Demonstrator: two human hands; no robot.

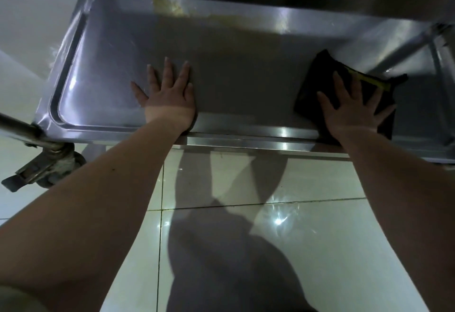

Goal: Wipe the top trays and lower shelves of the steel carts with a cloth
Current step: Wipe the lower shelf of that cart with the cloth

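- Head view: the grey stainless-steel lower shelf (234, 65) of the cart spans the frame, above the pale tiled floor (320, 213).
- Left hand (170, 100) lies flat, fingers spread, on bare steel left of centre; it holds nothing.
- Right hand (352, 112), fingers spread, presses the black cloth with a yellow strip (320, 73) at the shelf's near right end.
- Yellowish smear (172, 6) sits on the far rim.
- Likely best: overlapping leftward passes, even palm pressure, reach far for the smear, and lift the bracing hand ahead of the cloth.

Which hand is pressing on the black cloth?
The right hand, spread flat on the cloth; the left hand rests directly on the bare shelf.
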